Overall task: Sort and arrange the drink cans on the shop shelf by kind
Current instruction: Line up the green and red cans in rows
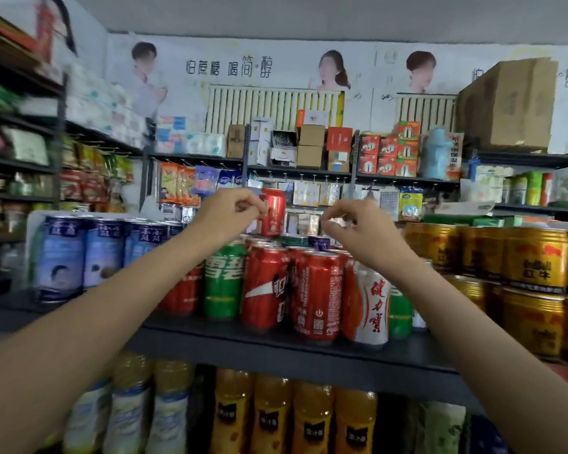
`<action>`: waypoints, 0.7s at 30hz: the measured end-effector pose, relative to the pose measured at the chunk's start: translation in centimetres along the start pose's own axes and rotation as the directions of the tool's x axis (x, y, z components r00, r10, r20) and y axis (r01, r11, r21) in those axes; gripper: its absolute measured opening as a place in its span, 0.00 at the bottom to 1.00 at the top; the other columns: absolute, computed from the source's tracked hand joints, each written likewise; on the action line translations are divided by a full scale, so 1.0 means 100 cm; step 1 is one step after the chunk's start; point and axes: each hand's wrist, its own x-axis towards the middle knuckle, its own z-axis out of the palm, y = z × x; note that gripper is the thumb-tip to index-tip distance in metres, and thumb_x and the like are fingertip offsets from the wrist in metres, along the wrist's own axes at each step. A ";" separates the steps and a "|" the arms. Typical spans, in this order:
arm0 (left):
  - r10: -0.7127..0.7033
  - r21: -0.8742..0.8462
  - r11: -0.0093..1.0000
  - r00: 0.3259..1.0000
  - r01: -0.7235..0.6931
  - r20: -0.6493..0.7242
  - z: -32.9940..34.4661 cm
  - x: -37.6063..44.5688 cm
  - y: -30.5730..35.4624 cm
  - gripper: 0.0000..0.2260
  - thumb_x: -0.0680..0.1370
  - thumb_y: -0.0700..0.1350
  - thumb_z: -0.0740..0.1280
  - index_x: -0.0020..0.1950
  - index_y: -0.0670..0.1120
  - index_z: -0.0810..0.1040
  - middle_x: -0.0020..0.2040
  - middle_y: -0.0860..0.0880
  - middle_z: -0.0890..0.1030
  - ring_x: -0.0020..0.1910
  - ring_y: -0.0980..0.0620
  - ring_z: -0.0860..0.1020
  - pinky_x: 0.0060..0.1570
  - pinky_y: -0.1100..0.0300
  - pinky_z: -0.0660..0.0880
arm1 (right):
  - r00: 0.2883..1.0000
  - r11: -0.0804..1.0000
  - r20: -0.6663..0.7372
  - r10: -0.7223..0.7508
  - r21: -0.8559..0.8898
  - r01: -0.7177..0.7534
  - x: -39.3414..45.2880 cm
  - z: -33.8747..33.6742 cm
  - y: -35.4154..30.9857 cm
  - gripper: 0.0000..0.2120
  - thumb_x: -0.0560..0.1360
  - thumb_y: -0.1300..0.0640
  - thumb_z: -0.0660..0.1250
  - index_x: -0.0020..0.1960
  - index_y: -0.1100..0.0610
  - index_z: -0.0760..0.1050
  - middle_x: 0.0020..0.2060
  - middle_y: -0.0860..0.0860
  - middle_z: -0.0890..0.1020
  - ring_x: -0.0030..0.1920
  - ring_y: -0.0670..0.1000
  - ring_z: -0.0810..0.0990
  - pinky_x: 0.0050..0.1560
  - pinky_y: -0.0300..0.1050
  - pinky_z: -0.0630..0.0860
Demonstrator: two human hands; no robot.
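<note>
Nearest the camera, a row of orange juice bottles point(312, 417) fills the lower shelf, and just above them runs the dark edge of the drinks shelf point(276, 347). On that shelf the front row is a jumble: a green can point(223, 280), two red cola cans point(315, 296) side by side, then a white-and-orange can point(369, 306) leaning in against them, kinds all mixed. Tall blue cans point(79, 253) stand in order to the left, gold cans point(535, 263) stacked two high to the right.

Both arms reach over the jumble. The left hand point(230, 214) has its fingers curled, fingertips at the side of a raised red can point(273, 213) that stands higher than the rest, towards the back; whether it truly pinches that can or only touches it, I cannot tell. The right hand point(354, 231) hovers just beside, fingers curled, seemingly grasping nothing.

The sensible play, as I judge it: get a full wrap round the raised can, not a fingertip pinch, lift it straight up clear of the tops below, and let the right hand steady the neighbours. The leaning white-and-orange can looks the likeliest to topple.
</note>
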 end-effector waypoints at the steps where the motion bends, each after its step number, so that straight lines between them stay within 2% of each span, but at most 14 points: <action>1: -0.019 0.001 1.000 1.000 0.020 -0.018 -0.012 -0.002 -0.009 0.07 0.77 0.38 0.62 0.45 0.46 0.79 0.45 0.52 0.80 0.46 0.55 0.78 0.49 0.63 0.74 | 0.999 0.999 0.032 -0.016 0.030 0.015 0.004 0.007 -0.008 0.07 0.76 0.58 0.64 0.52 0.58 0.78 0.44 0.43 0.75 0.49 0.41 0.71 0.50 0.33 0.64; 3: -0.042 0.025 0.999 0.998 0.043 -0.052 -0.038 -0.006 -0.027 0.08 0.77 0.37 0.62 0.45 0.46 0.80 0.46 0.52 0.80 0.45 0.58 0.77 0.47 0.66 0.72 | 0.995 0.997 0.081 -0.056 0.054 0.052 0.011 0.024 -0.024 0.06 0.76 0.57 0.66 0.51 0.57 0.78 0.46 0.45 0.76 0.48 0.42 0.71 0.50 0.35 0.66; 4: -0.045 0.044 0.998 0.996 0.048 -0.074 -0.050 -0.007 -0.038 0.08 0.77 0.37 0.62 0.45 0.46 0.80 0.47 0.51 0.81 0.46 0.56 0.78 0.49 0.63 0.73 | 0.992 0.996 0.102 -0.075 0.056 0.069 0.015 0.032 -0.032 0.06 0.75 0.56 0.66 0.51 0.56 0.77 0.47 0.46 0.77 0.48 0.43 0.72 0.50 0.37 0.68; 5: -0.045 0.064 0.997 0.994 0.051 -0.095 -0.063 -0.007 -0.049 0.08 0.77 0.37 0.62 0.46 0.46 0.80 0.49 0.49 0.82 0.48 0.53 0.78 0.52 0.60 0.73 | 0.988 0.995 0.123 -0.090 0.051 0.084 0.020 0.041 -0.041 0.07 0.75 0.56 0.67 0.52 0.56 0.77 0.48 0.47 0.78 0.48 0.45 0.74 0.49 0.38 0.69; 7: -0.049 0.151 0.987 0.995 0.062 -0.088 -0.084 -0.009 -0.071 0.08 0.77 0.37 0.62 0.49 0.45 0.80 0.50 0.49 0.81 0.49 0.52 0.77 0.51 0.62 0.71 | 0.979 0.995 0.179 -0.099 0.023 0.097 0.030 0.059 -0.059 0.12 0.74 0.54 0.68 0.56 0.55 0.75 0.52 0.50 0.78 0.53 0.49 0.75 0.52 0.41 0.71; 9: -0.049 0.299 0.953 0.999 0.048 -0.004 -0.099 -0.010 -0.096 0.09 0.77 0.39 0.62 0.54 0.46 0.79 0.53 0.51 0.78 0.52 0.53 0.75 0.54 0.61 0.69 | 0.962 0.995 0.260 -0.086 -0.021 0.094 0.040 0.078 -0.078 0.18 0.73 0.51 0.69 0.61 0.54 0.72 0.57 0.51 0.76 0.58 0.50 0.74 0.58 0.44 0.71; 12: -0.019 0.413 0.908 0.980 -0.066 0.199 -0.110 -0.008 -0.130 0.13 0.77 0.46 0.64 0.61 0.50 0.75 0.62 0.52 0.76 0.62 0.50 0.72 0.62 0.50 0.68 | 0.919 0.982 0.393 0.003 -0.177 0.073 0.056 0.112 -0.100 0.27 0.72 0.47 0.69 0.67 0.52 0.66 0.64 0.50 0.73 0.64 0.52 0.71 0.66 0.54 0.67; 14: 0.013 0.406 0.901 0.944 -0.154 0.329 -0.107 -0.007 -0.143 0.17 0.76 0.51 0.66 0.65 0.52 0.72 0.64 0.51 0.74 0.64 0.50 0.70 0.63 0.48 0.66 | 0.895 0.934 0.441 0.062 -0.342 0.104 0.063 0.131 -0.110 0.32 0.71 0.46 0.70 0.70 0.52 0.63 0.66 0.50 0.71 0.66 0.53 0.69 0.69 0.58 0.61; 16: 0.049 0.386 0.895 0.911 -0.222 0.410 -0.100 -0.008 -0.149 0.19 0.75 0.53 0.67 0.65 0.53 0.71 0.63 0.53 0.74 0.64 0.51 0.69 0.64 0.48 0.64 | 0.873 0.903 0.478 0.098 -0.411 0.124 0.066 0.141 -0.116 0.35 0.70 0.45 0.71 0.71 0.51 0.61 0.66 0.49 0.71 0.67 0.53 0.67 0.71 0.58 0.54; 18: 0.108 0.303 0.918 0.895 -0.257 0.432 -0.099 -0.008 -0.156 0.20 0.74 0.50 0.68 0.65 0.54 0.70 0.63 0.54 0.74 0.63 0.53 0.69 0.65 0.48 0.63 | 0.853 0.911 0.507 0.123 -0.399 0.105 0.065 0.144 -0.120 0.36 0.69 0.43 0.71 0.71 0.49 0.60 0.65 0.47 0.73 0.68 0.51 0.68 0.72 0.59 0.47; 21: 0.140 0.129 0.968 0.888 -0.216 0.437 -0.110 -0.007 -0.161 0.19 0.74 0.41 0.67 0.64 0.53 0.72 0.63 0.55 0.74 0.62 0.58 0.70 0.63 0.57 0.65 | 0.853 0.916 0.495 0.164 -0.397 0.054 0.067 0.152 -0.127 0.33 0.68 0.39 0.70 0.68 0.48 0.63 0.62 0.46 0.76 0.66 0.51 0.70 0.71 0.61 0.41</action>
